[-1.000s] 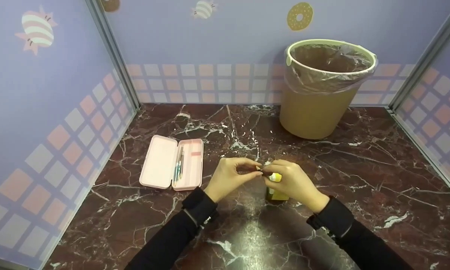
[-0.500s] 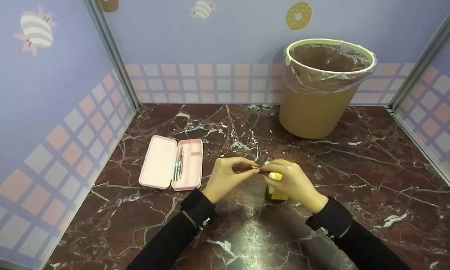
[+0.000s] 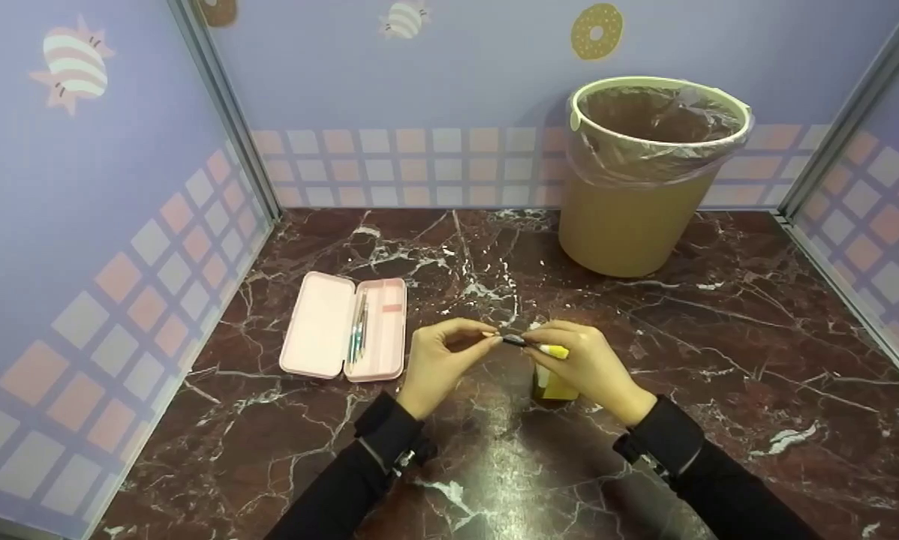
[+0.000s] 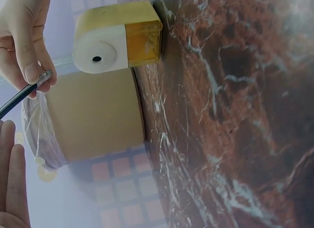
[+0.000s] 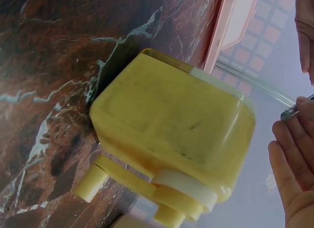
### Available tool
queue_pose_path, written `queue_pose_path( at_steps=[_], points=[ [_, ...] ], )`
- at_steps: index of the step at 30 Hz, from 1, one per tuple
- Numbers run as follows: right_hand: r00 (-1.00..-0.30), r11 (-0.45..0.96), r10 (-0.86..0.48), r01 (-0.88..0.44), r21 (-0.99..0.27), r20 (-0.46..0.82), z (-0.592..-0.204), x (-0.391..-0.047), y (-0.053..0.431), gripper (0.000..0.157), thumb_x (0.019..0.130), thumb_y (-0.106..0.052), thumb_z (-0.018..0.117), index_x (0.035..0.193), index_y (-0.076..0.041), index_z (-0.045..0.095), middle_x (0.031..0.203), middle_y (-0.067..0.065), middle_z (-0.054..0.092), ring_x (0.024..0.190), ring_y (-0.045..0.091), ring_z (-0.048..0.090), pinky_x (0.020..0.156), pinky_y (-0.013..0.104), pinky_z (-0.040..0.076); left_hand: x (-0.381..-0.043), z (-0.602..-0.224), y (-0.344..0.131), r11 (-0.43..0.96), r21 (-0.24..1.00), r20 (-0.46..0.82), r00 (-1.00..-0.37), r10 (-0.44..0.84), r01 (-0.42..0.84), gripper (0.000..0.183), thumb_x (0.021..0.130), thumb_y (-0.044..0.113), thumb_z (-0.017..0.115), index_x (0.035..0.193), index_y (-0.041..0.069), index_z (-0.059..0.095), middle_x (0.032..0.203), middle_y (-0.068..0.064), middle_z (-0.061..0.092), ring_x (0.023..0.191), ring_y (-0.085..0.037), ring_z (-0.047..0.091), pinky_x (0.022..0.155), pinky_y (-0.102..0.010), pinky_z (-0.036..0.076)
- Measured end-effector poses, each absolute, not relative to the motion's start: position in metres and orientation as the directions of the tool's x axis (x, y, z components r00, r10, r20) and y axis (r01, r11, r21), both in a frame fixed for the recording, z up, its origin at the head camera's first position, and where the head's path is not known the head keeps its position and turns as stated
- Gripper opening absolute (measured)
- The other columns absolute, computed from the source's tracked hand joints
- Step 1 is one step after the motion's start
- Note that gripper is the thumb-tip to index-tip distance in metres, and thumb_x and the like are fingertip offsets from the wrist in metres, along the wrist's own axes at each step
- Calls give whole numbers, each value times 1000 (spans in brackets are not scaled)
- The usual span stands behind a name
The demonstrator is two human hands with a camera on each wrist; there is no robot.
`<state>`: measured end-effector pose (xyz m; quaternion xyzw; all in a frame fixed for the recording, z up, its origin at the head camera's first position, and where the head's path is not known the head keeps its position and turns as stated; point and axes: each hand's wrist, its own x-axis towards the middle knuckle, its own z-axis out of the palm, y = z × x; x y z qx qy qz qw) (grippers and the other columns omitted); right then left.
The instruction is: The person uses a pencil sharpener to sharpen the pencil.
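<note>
Between my two hands a short dark pencil (image 3: pixel 514 340) is held up over the table. My left hand (image 3: pixel 440 360) pinches one end with thumb and forefinger. At the other end, my right hand (image 3: pixel 586 366) grips it near the metal ferrule (image 4: pixel 44 77). Right below and behind the right hand stands a yellow pencil sharpener (image 5: pixel 171 120), partly hidden by that hand in the head view. Its white face with a dark round hole (image 4: pixel 97 59) shows in the left wrist view, its yellow crank (image 5: pixel 132 184) in the right wrist view.
An open pink pencil case (image 3: pixel 389 337) lies left of my hands, with several pencils (image 3: pixel 357 337) in it. A tan bin (image 3: pixel 622 225) lined with a clear bag stands at the back right. Patterned panels (image 3: pixel 419 90) enclose the dark marble table (image 3: pixel 269 450).
My left hand has shifted a little to the left, away from the right hand. More of the pencil now shows between them. The right hand stays almost in place.
</note>
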<state>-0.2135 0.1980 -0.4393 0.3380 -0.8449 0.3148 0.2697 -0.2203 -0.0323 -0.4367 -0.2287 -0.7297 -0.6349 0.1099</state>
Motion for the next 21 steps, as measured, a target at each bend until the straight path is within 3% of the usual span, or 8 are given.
queue_pose_path(
  at_steps=[6,17,21],
  points=[
    [-609,584,-438,-752,-305,661,-441,-214,198,24,79,3,83,102,-5,80,95,9,79,84,21,75,73,31,63,-217,-439,-33,87,885,435,-880,191,457,16,84,13,83,98,6,79,97,-11,81,82,-7,75,76,-26,62],
    [-499,600,-559,-795,-92,662,-438,-219,195,24,78,-3,85,101,-6,80,95,6,77,84,18,74,73,28,62,-207,-440,-58,126,913,351,-905,239,387,18,84,12,82,100,5,78,100,-14,80,84,-7,76,79,-27,63],
    [-467,581,-596,-813,-51,653,-434,-223,190,22,80,-6,84,102,-7,80,94,6,77,81,17,73,71,28,61,-204,-439,-76,151,921,322,-921,221,358,19,84,10,81,102,4,77,102,-14,80,86,-14,77,79,-25,63]
  ],
)
